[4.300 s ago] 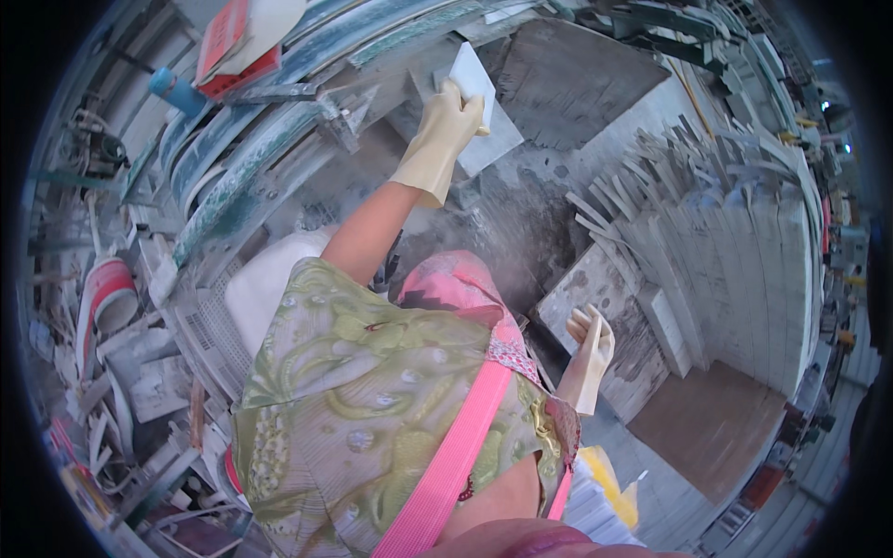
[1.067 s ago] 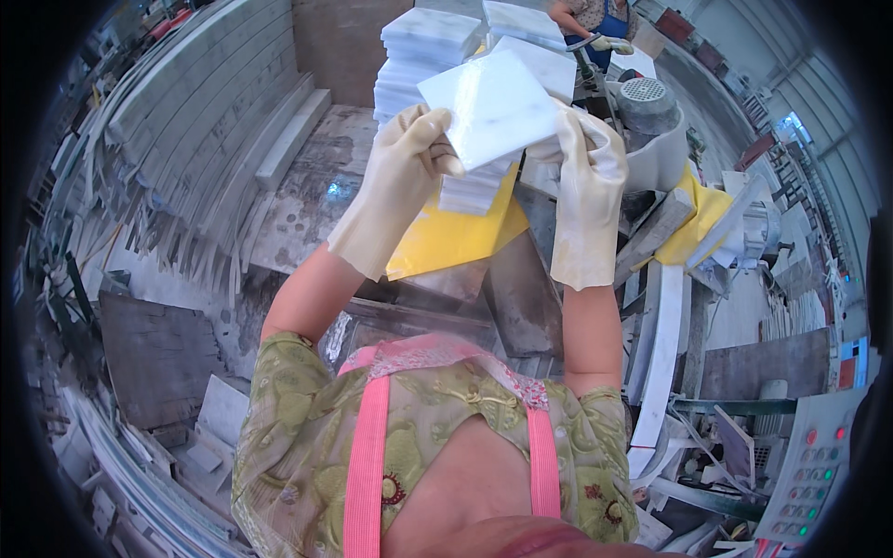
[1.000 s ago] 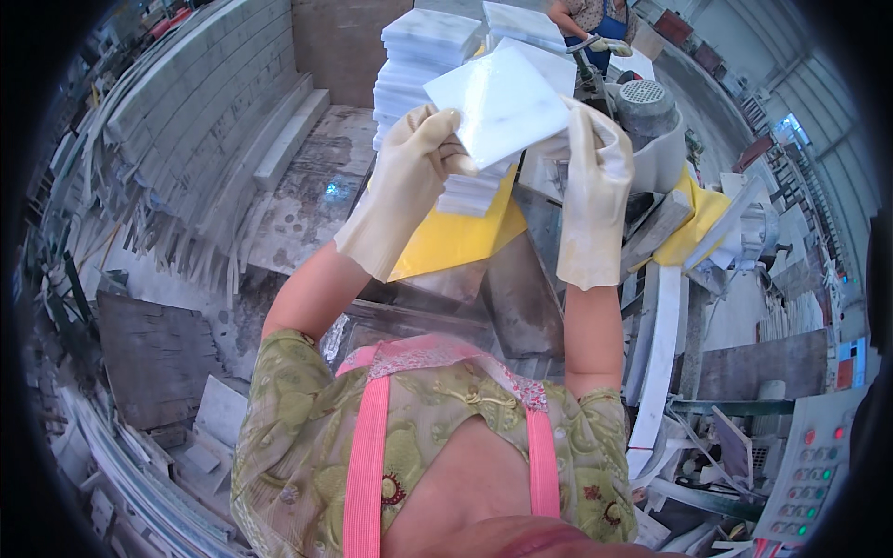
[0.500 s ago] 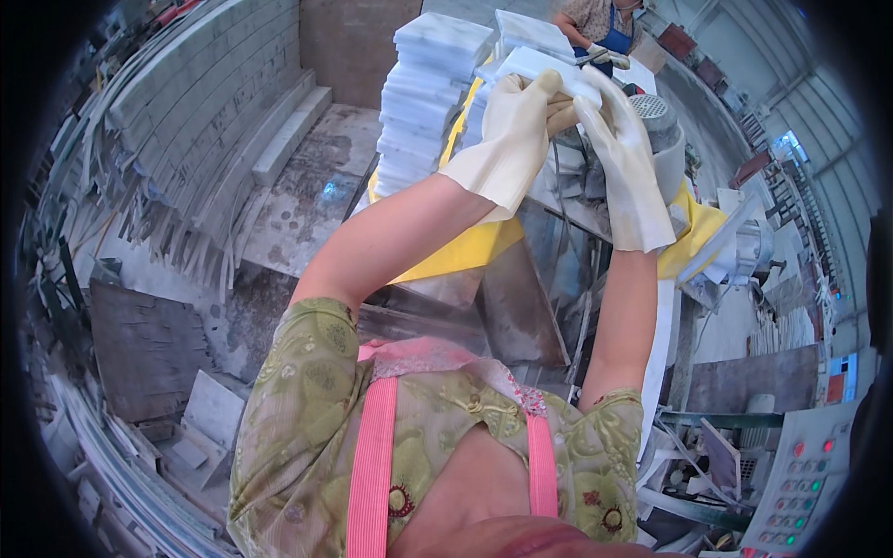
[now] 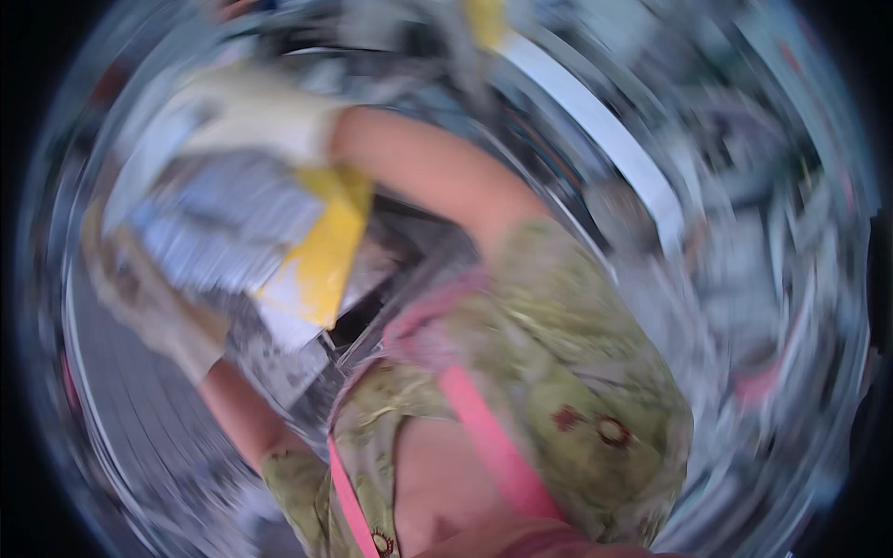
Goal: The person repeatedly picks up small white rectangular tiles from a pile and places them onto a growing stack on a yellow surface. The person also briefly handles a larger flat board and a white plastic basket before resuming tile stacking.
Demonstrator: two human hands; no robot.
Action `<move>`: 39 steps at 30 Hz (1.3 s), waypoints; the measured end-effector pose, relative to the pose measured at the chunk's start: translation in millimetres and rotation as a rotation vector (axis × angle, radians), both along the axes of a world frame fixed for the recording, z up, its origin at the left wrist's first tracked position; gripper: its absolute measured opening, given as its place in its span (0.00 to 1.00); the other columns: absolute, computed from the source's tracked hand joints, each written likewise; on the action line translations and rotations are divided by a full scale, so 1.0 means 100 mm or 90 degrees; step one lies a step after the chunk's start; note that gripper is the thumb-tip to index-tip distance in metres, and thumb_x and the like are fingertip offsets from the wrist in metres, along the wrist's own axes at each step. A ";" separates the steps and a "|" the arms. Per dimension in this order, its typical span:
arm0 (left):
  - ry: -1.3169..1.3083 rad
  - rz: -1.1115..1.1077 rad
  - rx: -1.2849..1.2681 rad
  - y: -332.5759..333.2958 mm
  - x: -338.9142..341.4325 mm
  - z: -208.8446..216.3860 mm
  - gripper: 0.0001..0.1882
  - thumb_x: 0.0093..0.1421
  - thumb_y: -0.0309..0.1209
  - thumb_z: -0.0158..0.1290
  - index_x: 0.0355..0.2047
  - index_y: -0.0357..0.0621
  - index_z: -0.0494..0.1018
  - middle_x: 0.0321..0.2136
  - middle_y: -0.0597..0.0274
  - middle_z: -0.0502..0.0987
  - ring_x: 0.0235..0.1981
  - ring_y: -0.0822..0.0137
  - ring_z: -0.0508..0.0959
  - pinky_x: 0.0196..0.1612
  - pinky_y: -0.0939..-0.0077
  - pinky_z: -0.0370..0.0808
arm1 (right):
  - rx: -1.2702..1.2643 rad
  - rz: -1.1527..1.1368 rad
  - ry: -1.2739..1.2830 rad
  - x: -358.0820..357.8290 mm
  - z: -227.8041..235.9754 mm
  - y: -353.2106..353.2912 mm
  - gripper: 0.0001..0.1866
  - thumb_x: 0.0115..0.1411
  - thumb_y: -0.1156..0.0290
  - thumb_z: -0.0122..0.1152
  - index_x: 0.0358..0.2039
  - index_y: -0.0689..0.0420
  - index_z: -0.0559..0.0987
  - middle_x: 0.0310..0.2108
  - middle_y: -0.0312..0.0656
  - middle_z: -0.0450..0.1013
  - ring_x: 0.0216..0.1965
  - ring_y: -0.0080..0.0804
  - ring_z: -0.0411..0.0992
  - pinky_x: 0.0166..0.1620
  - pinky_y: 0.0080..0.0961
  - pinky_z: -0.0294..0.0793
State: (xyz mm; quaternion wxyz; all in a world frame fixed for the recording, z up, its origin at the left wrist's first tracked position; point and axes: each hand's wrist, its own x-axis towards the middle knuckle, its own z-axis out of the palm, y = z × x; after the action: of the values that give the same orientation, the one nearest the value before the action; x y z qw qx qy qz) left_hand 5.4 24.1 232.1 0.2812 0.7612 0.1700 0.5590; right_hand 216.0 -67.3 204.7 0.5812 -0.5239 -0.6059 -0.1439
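Observation:
Motion blur smears the whole head view. At the upper left, a pale stone tile [image 5: 153, 158] spans between my two gloved hands, on the far side of a tile stack. My right hand [image 5: 256, 112], in a cream rubber glove, grips its upper end; the fingers are blurred. At its lower end is my left hand [image 5: 139, 288], gloved alike, with the fingers curled up toward the tile. Between my forearms stands the stack of white-grey stone tiles [image 5: 223, 219], beside a yellow sheet [image 5: 330, 246].
A long row of grey slabs [image 5: 158, 400] runs along the lower left. Past my right arm a long white strip [image 5: 595, 116] curves away. Grey clutter on the right is too blurred to name.
My view and body have swung to the left. Both hands have carried the tile from above the bench at upper centre-right to beyond the tile stack at upper left.

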 end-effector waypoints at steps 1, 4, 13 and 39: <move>0.017 0.015 0.061 0.06 0.19 0.06 0.20 0.68 0.45 0.55 0.59 0.60 0.76 0.63 0.53 0.71 0.65 0.53 0.70 0.69 0.54 0.67 | 0.049 -0.031 -0.041 0.01 -0.01 0.06 0.24 0.57 0.52 0.64 0.48 0.54 0.82 0.47 0.47 0.77 0.51 0.48 0.74 0.53 0.42 0.72; 0.101 0.070 0.453 0.33 0.52 0.13 0.20 0.71 0.45 0.51 0.56 0.52 0.78 0.58 0.54 0.76 0.64 0.55 0.71 0.65 0.55 0.71 | -0.077 -0.103 -0.002 -0.02 0.02 0.28 0.27 0.58 0.48 0.63 0.52 0.51 0.81 0.46 0.46 0.77 0.52 0.47 0.74 0.53 0.41 0.74; 0.030 0.129 0.551 0.35 0.47 0.13 0.24 0.70 0.45 0.50 0.59 0.43 0.72 0.52 0.51 0.77 0.52 0.57 0.80 0.54 0.61 0.80 | -0.292 -0.657 0.121 0.31 -1.24 -3.30 0.47 0.49 0.43 0.72 0.66 0.52 0.67 0.60 0.52 0.68 0.63 0.48 0.64 0.62 0.46 0.67; 0.530 -0.707 -0.036 -2.83 1.69 -1.63 0.16 0.62 0.27 0.55 0.50 0.39 0.79 0.50 0.49 0.81 0.60 0.48 0.75 0.64 0.61 0.67 | -0.867 -0.876 0.188 0.19 -2.45 -6.04 0.61 0.38 0.46 0.79 0.69 0.59 0.61 0.51 0.59 0.73 0.55 0.55 0.72 0.59 0.41 0.71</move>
State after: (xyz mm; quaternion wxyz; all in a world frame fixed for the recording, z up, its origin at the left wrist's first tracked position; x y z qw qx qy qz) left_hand 174.6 -258.5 69.0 0.4568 0.8789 -0.1367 -0.0106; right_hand 234.7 -671.5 -40.0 0.0135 -0.9990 -0.0428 -0.0040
